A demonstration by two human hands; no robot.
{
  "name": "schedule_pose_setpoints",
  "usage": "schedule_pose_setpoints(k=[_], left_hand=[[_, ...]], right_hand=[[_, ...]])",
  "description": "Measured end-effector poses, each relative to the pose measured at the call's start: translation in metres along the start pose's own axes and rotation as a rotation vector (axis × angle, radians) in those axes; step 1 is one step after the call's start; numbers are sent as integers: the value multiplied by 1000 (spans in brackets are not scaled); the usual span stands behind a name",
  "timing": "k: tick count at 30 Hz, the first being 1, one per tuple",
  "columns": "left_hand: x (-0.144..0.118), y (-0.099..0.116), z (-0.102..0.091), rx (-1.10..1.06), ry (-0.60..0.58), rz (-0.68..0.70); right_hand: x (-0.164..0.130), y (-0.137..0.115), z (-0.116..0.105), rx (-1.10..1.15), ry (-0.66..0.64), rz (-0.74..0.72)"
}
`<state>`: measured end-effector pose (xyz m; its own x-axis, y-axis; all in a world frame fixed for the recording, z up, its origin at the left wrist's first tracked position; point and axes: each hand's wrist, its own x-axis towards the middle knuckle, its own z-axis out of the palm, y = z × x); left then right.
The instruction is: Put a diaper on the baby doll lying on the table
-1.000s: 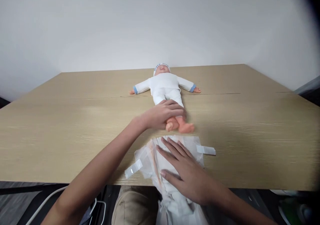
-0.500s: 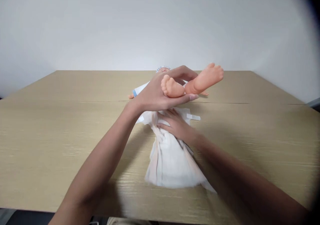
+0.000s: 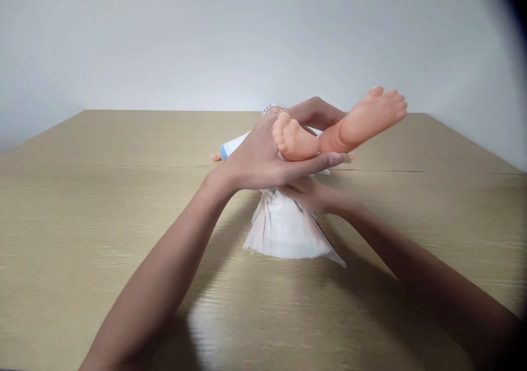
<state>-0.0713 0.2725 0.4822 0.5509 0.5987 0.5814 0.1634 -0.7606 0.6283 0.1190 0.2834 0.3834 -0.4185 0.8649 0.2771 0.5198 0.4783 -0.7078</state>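
My left hand (image 3: 267,154) is closed around the ankles of the doll (image 3: 341,127), lifting both bare feet clear of the worktop (image 3: 82,206) while its body lies toward the far edge, near the middle. My right hand (image 3: 307,191) rests on the far end of the white diaper (image 3: 284,231) under the raised legs (mostly hidden by my left hand, so I cannot tell whether its fingers are spread or curled). The diaper lies flat on the worktop, its near end fanned out toward me.
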Motion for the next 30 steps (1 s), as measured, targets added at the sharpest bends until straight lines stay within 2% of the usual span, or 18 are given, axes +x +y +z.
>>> schedule_pose_setpoints(k=[2, 3, 4, 6, 7, 9, 13, 15, 17, 20, 22, 26, 30], left_hand=[[-4, 0, 2, -31, -3, -21], [-6, -1, 3, -47, 0, -39], [-9, -1, 5, -59, 1, -63], [-15, -3, 11, -62, -13, -109], [-19, -4, 14, -58, -24, -116], [-28, -7, 19, -39, -37, -89], [-56, -15, 17, 55, -3, 6], [-77, -21, 9, 150, -62, 20], [-102, -29, -1, 273, -175, 19], [-138, -43, -11, 418, -344, 9], [-156, -52, -13, 465, -419, 1], [-165, -56, -11, 509, -462, -16], [-159, -49, -10, 527, -498, -28]], right_hand=[[-22, -4, -15, -81, -129, -23], [-32, -7, -22, -153, -120, 0], [-42, -11, -28, -230, -53, 33], [-56, -18, -33, -336, 169, 59], [-60, -22, -33, -347, 263, 29], [-62, -25, -30, -287, 330, -86], [-59, -13, -23, -34, 230, -222], [-61, 6, -26, 23, 184, -288], [-68, 30, -31, -24, 121, -410], [-83, 72, -39, -253, -71, -637], [-89, 95, -40, -354, -108, -704], [-93, 117, -36, -409, -106, -710], [-94, 112, -34, -430, -127, -707]])
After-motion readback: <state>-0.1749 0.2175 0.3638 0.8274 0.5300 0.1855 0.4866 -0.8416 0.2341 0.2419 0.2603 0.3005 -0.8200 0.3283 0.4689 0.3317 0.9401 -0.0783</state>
